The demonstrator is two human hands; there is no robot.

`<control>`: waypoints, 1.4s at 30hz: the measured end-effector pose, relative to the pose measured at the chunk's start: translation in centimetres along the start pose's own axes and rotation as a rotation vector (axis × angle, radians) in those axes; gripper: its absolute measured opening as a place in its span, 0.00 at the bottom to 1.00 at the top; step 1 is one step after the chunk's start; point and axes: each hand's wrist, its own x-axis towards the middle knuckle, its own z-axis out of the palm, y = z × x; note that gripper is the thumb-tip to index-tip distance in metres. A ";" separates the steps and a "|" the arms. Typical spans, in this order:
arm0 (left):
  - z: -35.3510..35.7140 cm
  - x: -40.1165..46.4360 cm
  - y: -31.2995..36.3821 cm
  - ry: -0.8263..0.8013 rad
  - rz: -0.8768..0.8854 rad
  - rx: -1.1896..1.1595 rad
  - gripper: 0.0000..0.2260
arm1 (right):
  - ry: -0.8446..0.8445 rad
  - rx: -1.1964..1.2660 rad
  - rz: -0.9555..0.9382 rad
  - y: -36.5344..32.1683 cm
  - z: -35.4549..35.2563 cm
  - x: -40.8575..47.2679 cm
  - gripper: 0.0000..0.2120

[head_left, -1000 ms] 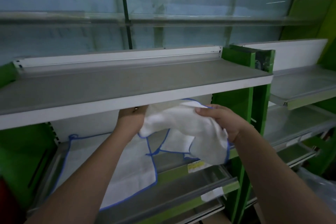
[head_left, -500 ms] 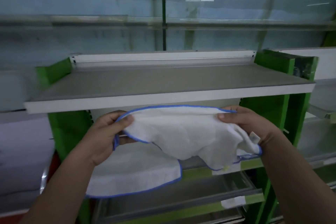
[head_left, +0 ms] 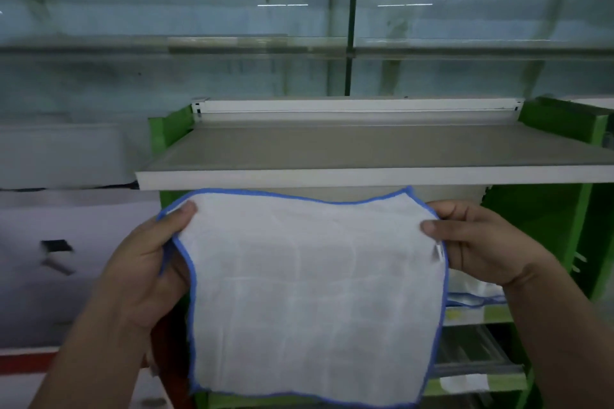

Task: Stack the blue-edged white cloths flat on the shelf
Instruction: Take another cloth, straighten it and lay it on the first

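Observation:
A white cloth with a blue edge hangs spread out in front of me, just below the front lip of the grey shelf. My left hand pinches its upper left corner. My right hand pinches its upper right corner. The cloth hangs flat and hides most of the lower shelf behind it. A sliver of another blue-edged cloth shows on the lower shelf at the right, under my right wrist.
The grey shelf top sits between green uprights and a green side panel, with a white back rail. A glass wall rises behind. Lower shelves with green fronts lie at the bottom right.
The cloth was bunched between my hands; now both hands have pulled its top corners apart and it hangs spread flat. My view has shifted left and the shelf sits more to the right.

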 end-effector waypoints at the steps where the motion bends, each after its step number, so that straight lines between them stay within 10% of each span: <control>1: 0.0 0.0 -0.2 0.024 -0.019 0.016 0.12 | 0.010 0.020 -0.005 0.2 0.4 0.2 0.18; 13: 0.6 0.2 -1.4 0.256 0.012 0.316 0.11 | 0.206 0.085 -0.084 1.5 4.0 3.4 0.03; 26: 0.1 1.1 -3.7 0.314 0.096 0.252 0.07 | 0.715 -0.162 -0.308 4.3 5.0 3.4 0.14; 35: -2.0 3.4 -5.1 0.200 -0.410 -0.056 0.18 | 0.605 0.215 0.019 6.3 4.2 6.2 0.07; 42: -2.2 7.5 -5.4 0.200 -0.336 -0.009 0.11 | 0.607 0.332 0.174 7.9 2.9 11.5 0.11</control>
